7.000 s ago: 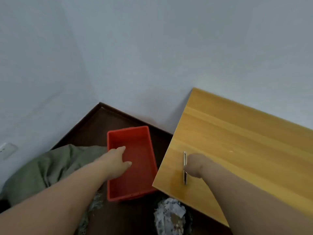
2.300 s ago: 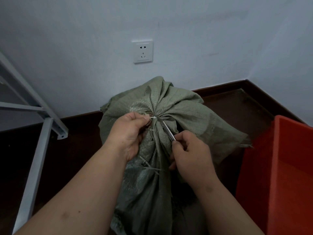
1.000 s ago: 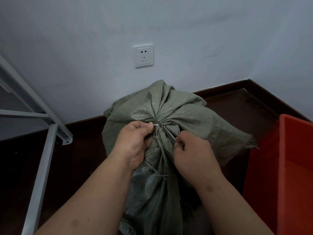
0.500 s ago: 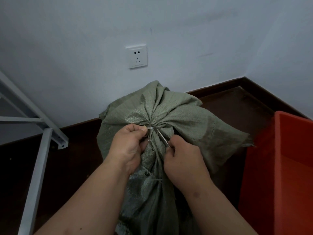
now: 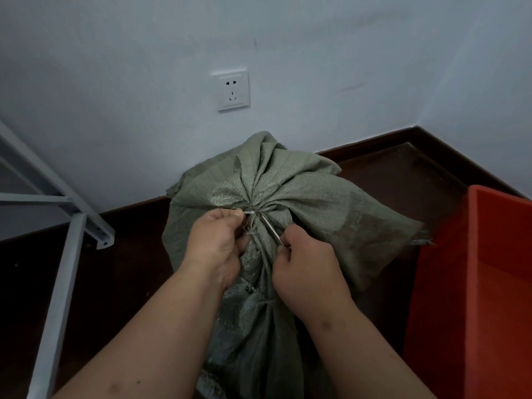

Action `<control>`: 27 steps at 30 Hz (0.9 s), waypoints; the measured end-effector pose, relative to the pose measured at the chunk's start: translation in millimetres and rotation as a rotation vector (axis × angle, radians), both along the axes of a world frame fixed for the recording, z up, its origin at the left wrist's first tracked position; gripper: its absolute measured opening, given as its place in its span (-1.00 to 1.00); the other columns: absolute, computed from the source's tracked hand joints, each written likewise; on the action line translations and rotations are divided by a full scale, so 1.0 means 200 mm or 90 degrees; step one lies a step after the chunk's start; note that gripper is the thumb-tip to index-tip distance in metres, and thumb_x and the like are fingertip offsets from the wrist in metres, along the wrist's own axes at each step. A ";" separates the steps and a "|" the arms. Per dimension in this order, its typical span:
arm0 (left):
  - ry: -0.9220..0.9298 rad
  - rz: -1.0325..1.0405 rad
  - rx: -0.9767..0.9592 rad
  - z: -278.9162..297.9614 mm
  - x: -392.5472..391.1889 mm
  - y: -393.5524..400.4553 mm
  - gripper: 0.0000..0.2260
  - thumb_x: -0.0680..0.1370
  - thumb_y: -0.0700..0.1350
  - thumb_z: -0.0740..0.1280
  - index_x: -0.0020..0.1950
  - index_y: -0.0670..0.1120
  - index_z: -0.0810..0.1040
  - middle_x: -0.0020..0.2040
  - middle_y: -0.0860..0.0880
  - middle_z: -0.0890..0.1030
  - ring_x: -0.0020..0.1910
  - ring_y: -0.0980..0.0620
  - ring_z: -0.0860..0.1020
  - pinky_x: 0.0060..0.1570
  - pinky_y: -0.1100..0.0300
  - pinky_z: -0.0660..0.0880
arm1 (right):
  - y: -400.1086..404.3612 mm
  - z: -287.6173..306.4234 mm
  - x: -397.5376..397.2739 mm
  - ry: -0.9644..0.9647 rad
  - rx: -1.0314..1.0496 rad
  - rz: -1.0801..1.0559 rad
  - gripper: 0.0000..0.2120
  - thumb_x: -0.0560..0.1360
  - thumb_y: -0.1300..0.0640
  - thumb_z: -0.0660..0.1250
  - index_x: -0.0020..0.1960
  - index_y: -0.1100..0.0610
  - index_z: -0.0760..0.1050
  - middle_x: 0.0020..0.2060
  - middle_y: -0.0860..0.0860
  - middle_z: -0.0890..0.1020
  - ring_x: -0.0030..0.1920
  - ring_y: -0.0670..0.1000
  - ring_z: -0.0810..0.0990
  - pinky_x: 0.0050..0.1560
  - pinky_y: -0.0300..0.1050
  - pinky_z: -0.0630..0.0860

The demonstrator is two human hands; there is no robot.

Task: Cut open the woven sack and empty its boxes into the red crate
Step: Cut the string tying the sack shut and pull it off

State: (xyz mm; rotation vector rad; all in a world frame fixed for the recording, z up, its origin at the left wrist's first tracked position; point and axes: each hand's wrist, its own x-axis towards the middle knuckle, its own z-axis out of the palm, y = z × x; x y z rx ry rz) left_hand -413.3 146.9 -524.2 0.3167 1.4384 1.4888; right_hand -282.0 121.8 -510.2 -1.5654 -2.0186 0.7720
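Your left hand (image 5: 218,240) pinches the pale tie (image 5: 249,212) at the gathered neck of the green woven sack (image 5: 311,203), pulling it taut, likely so the blade can reach it. Your right hand (image 5: 308,269) is clenched around a thin metal blade (image 5: 270,227), angled up and left toward the knot. The sack stands on the dark floor (image 5: 403,174) against the far wall, tied shut; the red crate (image 5: 489,283) waits to its right.
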 end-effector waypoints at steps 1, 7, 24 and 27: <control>-0.005 -0.012 0.005 0.00 0.01 0.00 -0.77 0.58 -0.31 0.23 -0.26 -0.13 0.41 -0.27 -0.12 0.55 -0.36 0.04 0.56 -0.41 0.22 0.56 | 0.00 0.00 0.00 0.000 0.002 -0.003 -0.90 0.52 0.13 0.16 -0.17 0.09 0.33 -0.33 0.08 0.53 -0.27 0.17 0.53 -0.23 0.03 0.50; 0.071 -0.033 0.008 0.01 0.04 0.00 -0.77 0.57 -0.31 0.25 -0.28 -0.12 0.42 -0.32 -0.09 0.54 -0.45 0.09 0.54 -0.41 0.21 0.54 | -0.01 -0.02 0.01 0.021 0.009 -0.010 -0.90 0.55 0.14 0.16 -0.14 0.10 0.31 -0.30 0.10 0.55 -0.22 0.23 0.56 -0.18 0.10 0.51; 0.183 -0.059 0.001 0.03 0.10 -0.01 -0.70 0.57 -0.28 0.27 -0.37 -0.09 0.43 -0.49 -0.02 0.48 -0.48 0.01 0.43 -0.39 0.19 0.41 | 0.02 -0.03 0.02 0.002 0.019 -0.009 -0.88 0.54 0.13 0.16 -0.17 0.07 0.30 -0.39 -0.02 0.43 -0.31 0.12 0.46 -0.28 -0.05 0.39; 0.140 -0.028 -0.007 0.05 0.08 -0.01 -0.73 0.56 -0.30 0.27 -0.33 -0.10 0.42 -0.43 -0.03 0.50 -0.54 0.11 0.49 -0.47 0.24 0.49 | 0.00 -0.04 0.03 0.006 0.014 0.005 -0.89 0.54 0.11 0.16 -0.16 0.07 0.32 -0.36 0.01 0.47 -0.29 0.15 0.50 -0.25 -0.01 0.45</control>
